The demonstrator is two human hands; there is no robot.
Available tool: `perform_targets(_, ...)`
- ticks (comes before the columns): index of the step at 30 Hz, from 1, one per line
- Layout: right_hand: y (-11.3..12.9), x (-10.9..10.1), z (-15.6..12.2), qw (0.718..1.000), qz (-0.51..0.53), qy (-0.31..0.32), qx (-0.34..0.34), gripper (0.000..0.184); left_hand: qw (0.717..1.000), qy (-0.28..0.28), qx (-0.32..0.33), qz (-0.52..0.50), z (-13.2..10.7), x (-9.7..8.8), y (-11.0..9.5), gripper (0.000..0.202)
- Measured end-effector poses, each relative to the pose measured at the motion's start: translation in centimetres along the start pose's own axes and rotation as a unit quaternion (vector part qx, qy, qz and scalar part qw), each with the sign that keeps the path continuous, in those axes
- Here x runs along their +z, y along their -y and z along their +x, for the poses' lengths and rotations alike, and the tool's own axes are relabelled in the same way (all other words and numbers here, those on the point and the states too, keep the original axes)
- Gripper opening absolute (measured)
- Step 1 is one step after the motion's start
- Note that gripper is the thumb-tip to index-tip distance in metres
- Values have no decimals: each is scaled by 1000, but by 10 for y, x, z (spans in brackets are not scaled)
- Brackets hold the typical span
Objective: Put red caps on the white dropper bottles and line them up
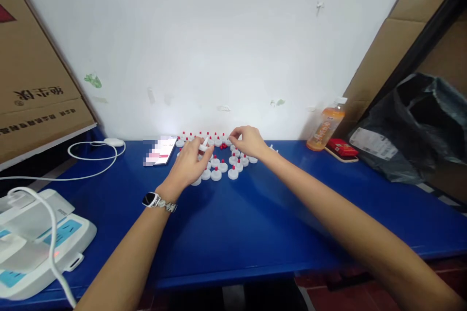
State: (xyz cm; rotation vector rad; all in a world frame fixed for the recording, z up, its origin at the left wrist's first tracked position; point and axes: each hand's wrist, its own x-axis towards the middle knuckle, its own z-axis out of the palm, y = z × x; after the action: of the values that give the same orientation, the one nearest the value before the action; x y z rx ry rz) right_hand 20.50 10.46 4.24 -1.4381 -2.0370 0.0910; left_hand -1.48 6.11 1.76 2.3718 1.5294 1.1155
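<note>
left hand [190, 161] — watch [150, 199] on the wrist — pinches one white cap [204, 145] between thumb and fingers, just above the cluster of red-tipped caps [216, 174] at the back of the blue counter [255, 223]. right hand [248, 142] hovers over the back row, fingertips drawn together — whether they grip anything, cannot tell. phone [163, 149] lies left of the cluster, orange bottle [326, 129] well to the right.

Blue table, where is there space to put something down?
Bare blue table lies between the left arm and right arm, and from there right to the black bag. It is crowded at the wall: caps, left hand holding a cap, right hand, phone, bottle.
</note>
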Motion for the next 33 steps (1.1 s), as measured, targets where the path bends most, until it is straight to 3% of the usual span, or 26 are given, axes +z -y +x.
perform_targets(4, 5, 18, 36, 978, -165, 127, -13, 18, 1000, 18, 6, -13, -3, 4, -3, 33)
perform_targets(7, 7, 32, 51, 963, -213, 163, -22, 16, 999, 26, 18, -21, -4, 7, -1, 32)
perform_targets(17, 15, 55, 47, 958, -237, 159, -25, 20, 998, 30, 44, -15, -7, 9, -3, 30)
perform_targets(23, 24, 49, 43, 966, -211, 143, -30, 15, 998, 39, 45, -12, -8, 7, -5, 29)
perform_targets(25, 26, 41, 37, 983, -139, 116, -17, 16, 998, 39, 45, -13, -8, 6, -6, 29)
perform_targets(28, 27, 26, 16, 992, 114, 55, 29, 13, 998, 38, 47, -17, -8, 5, -9, 28)
perform_targets(31, 25, 14, -13, 932, 357, 8, 60, 15, 997, 38, 58, -18, -8, 5, -15, 29)
perform_targets(33, 25, 9, -32, 886, 457, -18, 78, 23, 997, 43, 66, -12, -9, 6, -19, 30)
